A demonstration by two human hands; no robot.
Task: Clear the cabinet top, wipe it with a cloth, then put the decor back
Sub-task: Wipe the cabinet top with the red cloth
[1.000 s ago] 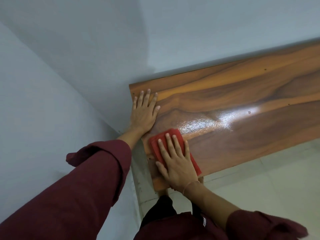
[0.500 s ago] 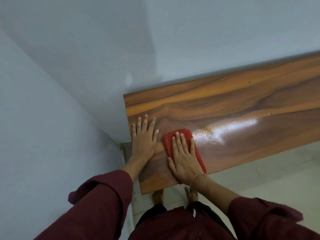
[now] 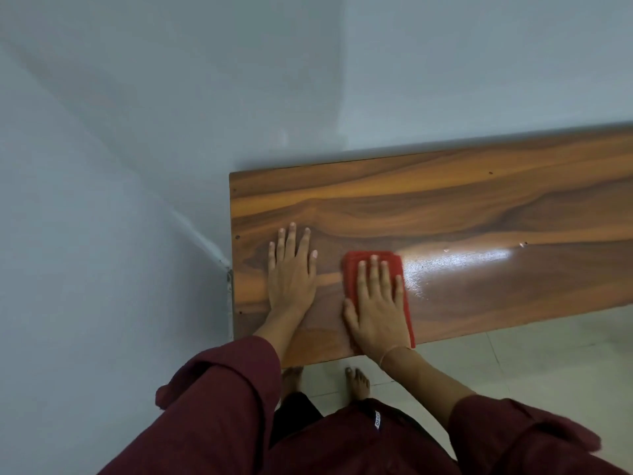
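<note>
Left hand: I saw the left hand (image 3: 291, 272) lying flat on the cabinet top (image 3: 479, 214) left of centre, fingers straight and spread, holding nothing. I judged it was a brace to steady the body.
Right hand: The right hand (image 3: 376, 303) lay palm down on the cloth (image 3: 364, 258), fingers straight and a little apart, pressing it to the wood and not gripping it. I took the flat palm as a way to spread pressure across the pad.
Cloth: It was red and folded into a rectangular pad, lying flat at lower centre of the frame. Its lower right corner reached the front edge, and only its upper edge and a right-hand strip showed past the hand.
Gap: The two hands were near each other but apart, with bare wood between them.
Cabinet top: It was glossy brown wood grain running to the right edge of the frame. A bright speckled sheen sat just right of the cloth, and I could not tell whether it was damp or lamp glare.
Stage: I saw no decor in the frame, so I judged the clearing done, the wiping under way, and the put-back not yet begun.
</note>
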